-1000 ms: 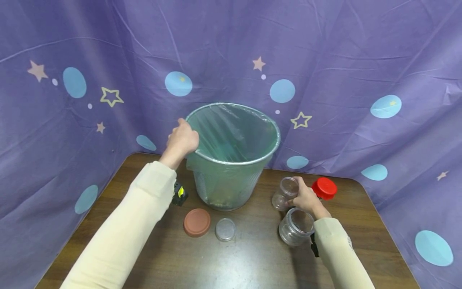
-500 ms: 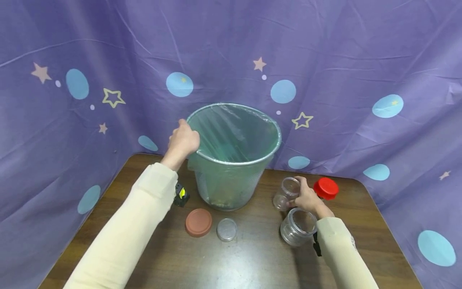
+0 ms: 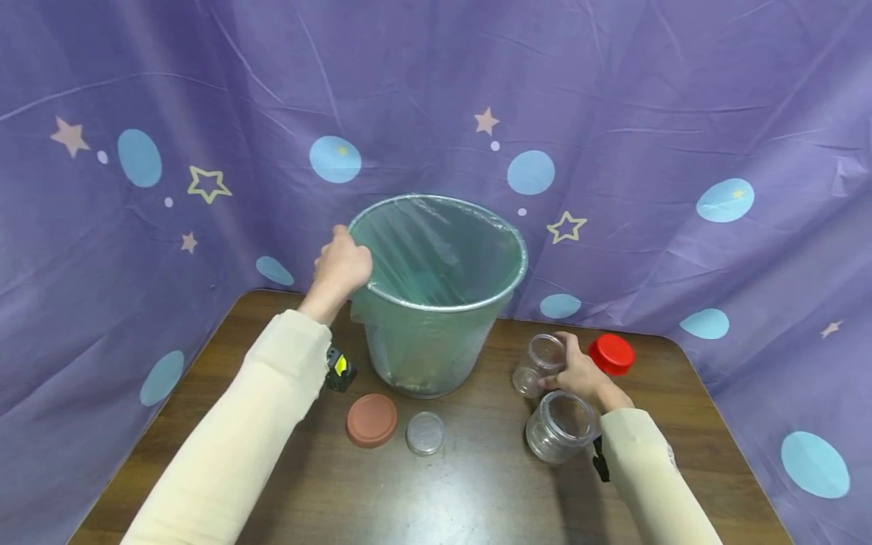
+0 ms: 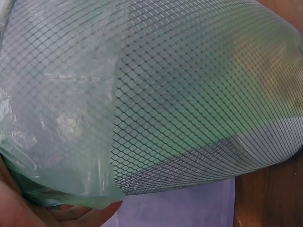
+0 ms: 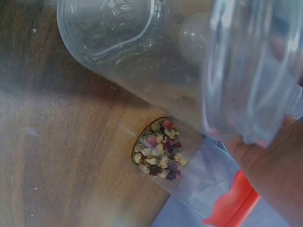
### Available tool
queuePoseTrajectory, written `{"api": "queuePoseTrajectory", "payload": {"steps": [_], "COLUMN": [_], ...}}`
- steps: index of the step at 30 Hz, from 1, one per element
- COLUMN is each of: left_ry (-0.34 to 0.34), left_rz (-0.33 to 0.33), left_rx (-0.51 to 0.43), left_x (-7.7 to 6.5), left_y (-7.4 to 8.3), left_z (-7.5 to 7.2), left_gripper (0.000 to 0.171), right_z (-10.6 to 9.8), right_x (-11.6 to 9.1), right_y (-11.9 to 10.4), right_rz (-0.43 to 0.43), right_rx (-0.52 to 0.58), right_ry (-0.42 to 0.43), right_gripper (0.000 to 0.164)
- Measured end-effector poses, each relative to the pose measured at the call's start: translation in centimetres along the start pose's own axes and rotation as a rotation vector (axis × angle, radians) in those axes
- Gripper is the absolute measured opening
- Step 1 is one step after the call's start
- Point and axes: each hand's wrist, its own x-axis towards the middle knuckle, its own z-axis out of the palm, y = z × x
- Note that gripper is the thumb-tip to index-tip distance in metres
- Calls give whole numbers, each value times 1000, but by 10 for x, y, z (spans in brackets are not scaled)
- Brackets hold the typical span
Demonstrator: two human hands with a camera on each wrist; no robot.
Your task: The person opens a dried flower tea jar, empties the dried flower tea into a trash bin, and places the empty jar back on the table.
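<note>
A mesh waste bin (image 3: 436, 356) lined with a thin green bag (image 3: 409, 291) stands at the back middle of the table. My left hand (image 3: 341, 261) grips its left rim, fingers curled over the edge and bag. At the right, my right hand (image 3: 579, 376) holds a small clear jar (image 3: 527, 378) around its upper part; this jar stands upright without a lid. A wider clear lidless jar (image 3: 552, 439) is just in front of that hand. Behind it is a red-lidded jar (image 3: 611, 354), mostly hidden in the head view; dried flowers (image 5: 161, 149) show inside it in the right wrist view.
A reddish-brown round lid (image 3: 371, 420) and a smaller silver lid (image 3: 425, 434) lie on the wooden table (image 3: 381, 499) in front of the bin. A purple patterned curtain (image 3: 422, 91) hangs close behind the table and along its sides.
</note>
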Motion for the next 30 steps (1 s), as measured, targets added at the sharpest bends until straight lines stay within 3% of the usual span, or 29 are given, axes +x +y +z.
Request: {"api": "queuePoseTrajectory", "payload": {"steps": [9, 19, 30], "left_ry": [7, 26, 20], "left_rz": [17, 38, 63], "left_rx": [-60, -69, -192], "left_x": [-2, -2, -2], "left_y": [-4, -8, -16], "left_z": [-1, -2, 0], "left_gripper": [68, 65, 70], "right_z": [-5, -12, -22], "right_x": [-5, -3, -8], "right_y": [-2, -5, -7], "right_rz": [-22, -71, -90], "right_rx": [-14, 8, 42], "right_ry": [-57, 11, 22], "right_gripper": [92, 89, 89]}}
